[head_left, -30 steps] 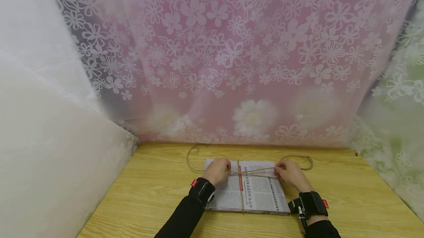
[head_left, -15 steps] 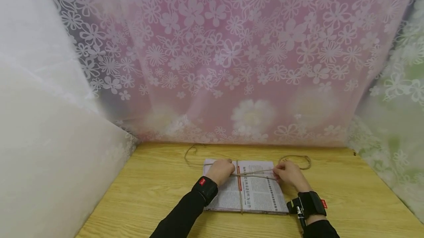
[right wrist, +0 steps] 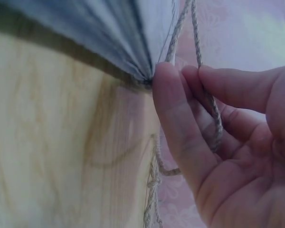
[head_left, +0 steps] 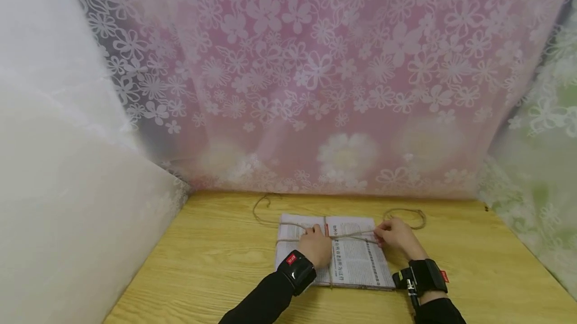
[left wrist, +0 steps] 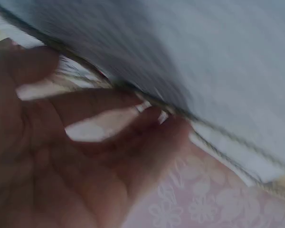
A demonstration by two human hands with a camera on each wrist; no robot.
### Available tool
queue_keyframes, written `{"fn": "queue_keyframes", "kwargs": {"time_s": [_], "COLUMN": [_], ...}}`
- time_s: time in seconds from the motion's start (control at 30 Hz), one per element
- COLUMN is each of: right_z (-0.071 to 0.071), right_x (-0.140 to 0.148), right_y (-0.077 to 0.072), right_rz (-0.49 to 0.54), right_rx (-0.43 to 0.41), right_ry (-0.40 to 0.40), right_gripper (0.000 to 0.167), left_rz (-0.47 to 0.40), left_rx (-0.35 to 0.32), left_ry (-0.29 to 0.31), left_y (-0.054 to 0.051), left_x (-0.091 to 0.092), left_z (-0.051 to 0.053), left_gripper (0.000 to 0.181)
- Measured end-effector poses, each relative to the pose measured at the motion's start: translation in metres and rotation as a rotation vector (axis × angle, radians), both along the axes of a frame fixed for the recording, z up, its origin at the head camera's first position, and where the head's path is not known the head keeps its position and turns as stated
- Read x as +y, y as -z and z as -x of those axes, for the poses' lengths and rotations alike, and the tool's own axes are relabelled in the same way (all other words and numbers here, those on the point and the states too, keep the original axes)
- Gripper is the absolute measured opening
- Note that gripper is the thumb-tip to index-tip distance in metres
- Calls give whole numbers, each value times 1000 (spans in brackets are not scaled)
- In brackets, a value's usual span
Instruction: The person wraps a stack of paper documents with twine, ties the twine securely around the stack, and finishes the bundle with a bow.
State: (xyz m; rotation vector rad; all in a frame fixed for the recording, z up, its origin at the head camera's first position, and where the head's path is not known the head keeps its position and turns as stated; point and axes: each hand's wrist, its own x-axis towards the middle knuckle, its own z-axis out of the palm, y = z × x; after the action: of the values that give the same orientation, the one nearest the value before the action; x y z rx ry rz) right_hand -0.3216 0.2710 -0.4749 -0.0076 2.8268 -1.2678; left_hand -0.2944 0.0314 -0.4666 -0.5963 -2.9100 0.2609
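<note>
Here, on the yellow tabletop (head_left: 216, 264) lies a stack of newspapers (head_left: 356, 264), greyish white, with dark print. The left grip (head_left: 315, 249) rests upon it, fingers half bent; whether they hold something, I cannot tell. The right grip (head_left: 396, 236), nearly closed, pinches the brown twine (right wrist: 196, 38) crossing the stack.

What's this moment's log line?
left hand: over papers, at twine | right hand: pinches twine by papers' right edge | papers: stacked on table, twine crossed on top | loose twine: on table, both sides
</note>
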Motion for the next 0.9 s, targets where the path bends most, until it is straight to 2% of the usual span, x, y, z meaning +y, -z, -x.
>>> {"fn": "queue_keyframes", "kwargs": {"time_s": [0.13,0.2,0.27,0.33,0.4,0.5,0.53,0.6,0.67,0.7,0.77,0.9], "right_z": [-2,-1,0,2,3,3,2,3,3,4,4,5], "right_x": [1,1,1,2,2,0,0,0,1,1,1,1], "right_y": [3,4,5,5,3,2,2,2,2,2,3,6], "right_rz": [27,49,51,48,49,49,46,33,16,13,12,11], "right_rx": [-7,-8,-6,-6,-8,-5,-2,4,14,17,15,7], "right_ry": [-5,0,4,8,9,11,10,10,7,7,13,18], "right_gripper": [19,19,19,19,19,19,19,19,19,19,19,18], "left_rz": [19,2,-34,-97,-184,-356,-416,-510,-541,-539,-517,-482], "left_rx": [220,275,281,172,9,-284,-360,-470,-517,-520,-509,-486], "left_ry": [5,13,26,23,18,-4,3,15,39,56,83,116], "left_y": [5,6,7,5,0,-7,-9,-10,-9,-10,-11,-12], "left_x": [15,21,25,27,24,14,9,1,-4,-6,-9,-11], "left_z": [-3,1,7,13,19,29,31,38,42,43,45,44], "left_gripper": [16,17,18,14,13,36,42,39,33,24,16,14]}}
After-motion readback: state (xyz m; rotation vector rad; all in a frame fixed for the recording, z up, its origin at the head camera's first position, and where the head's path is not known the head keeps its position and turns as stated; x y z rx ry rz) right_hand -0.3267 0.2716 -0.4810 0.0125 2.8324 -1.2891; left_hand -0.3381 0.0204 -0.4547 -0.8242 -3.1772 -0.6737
